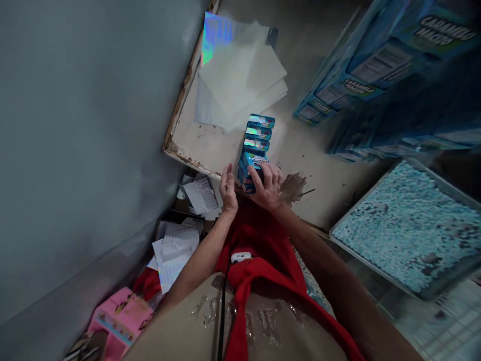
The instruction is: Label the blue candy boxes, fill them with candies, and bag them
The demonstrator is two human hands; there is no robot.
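Several small, shiny blue boxes [257,133] stand in a row at the front left of the white table. At the row's near end, more blue boxes with printed lettering [255,159] are bunched together close to the table's edge. My right hand [267,184] lies over this near end, its thumb and fingers curled round the top and right side. To the left, my left hand [228,189] is held upright with its fingers extended and holds nothing. A small gap separates it from the boxes. My right fingers hide part of the nearest boxes.
Loose white sheets [244,75] lie farther back on the worn table [210,150]. Large blue cartons [361,87] are stacked at right, near a tray of small pale-blue pieces [406,225]. A grey wall [82,125] borders the left; papers [176,250] fill a box below.
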